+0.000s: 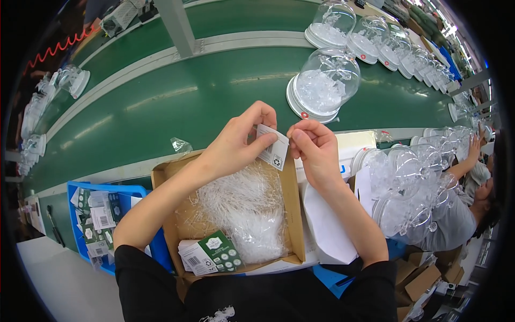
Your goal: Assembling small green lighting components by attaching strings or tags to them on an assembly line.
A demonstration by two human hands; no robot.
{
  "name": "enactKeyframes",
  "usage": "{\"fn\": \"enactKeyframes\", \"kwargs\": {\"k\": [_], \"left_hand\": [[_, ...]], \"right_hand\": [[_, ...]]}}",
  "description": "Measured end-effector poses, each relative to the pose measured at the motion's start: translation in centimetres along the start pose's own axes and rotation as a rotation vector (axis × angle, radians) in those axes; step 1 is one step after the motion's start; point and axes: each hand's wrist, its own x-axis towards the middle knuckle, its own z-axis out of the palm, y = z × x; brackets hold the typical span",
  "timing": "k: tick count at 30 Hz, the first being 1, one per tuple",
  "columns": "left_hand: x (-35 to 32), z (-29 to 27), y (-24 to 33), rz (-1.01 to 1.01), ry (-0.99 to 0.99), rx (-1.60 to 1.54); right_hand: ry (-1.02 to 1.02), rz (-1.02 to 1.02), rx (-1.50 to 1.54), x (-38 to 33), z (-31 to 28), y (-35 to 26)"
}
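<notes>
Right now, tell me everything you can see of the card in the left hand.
The card is small and white on its visible face, with dark print; it looks like stiff paper. It is tilted over the box, pinched and partly covered by the left hand. The right hand is close; contact is unclear.

white card [272,146] in l. hand [238,140]: recycling symbol + print too tiny to read; green/white cards [225,250] in cardbd box [293,214]: barcode, white badge w/ small lettering, round icons; more cards [102,217] in blue bin [161,252]: barcodes; dome's white base [292,102]: round red sticker [304,115], similar ones on bases farther back
</notes>
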Motion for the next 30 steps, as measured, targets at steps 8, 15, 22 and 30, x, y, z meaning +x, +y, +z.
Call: {"fn": "enactKeyframes", "kwargs": {"k": [8, 15, 22, 30], "left_hand": [[-0.2, 1.0, -1.1, 0.127, 0.157, 0.064], [-0.1, 0.2, 0.2, 0.010, 0.055, -0.010], [-0.3, 1.1, 0.3, 0.008, 0.150, -0.101], [-0.2, 0.8, 0.2, -0.018, 0.083, -0.075]], "right_hand": [[0.056, 0.055, 0.088, 0.2, 0.1, -0.1], [0.046, 0.081, 0.047, 0.3, -0.1, -0.1], [0.051, 0.088, 0.023, 0.2, -0.2, 0.0], [0.073, 0.039, -0.041, 0.1, 0.0, 0.0]]}}
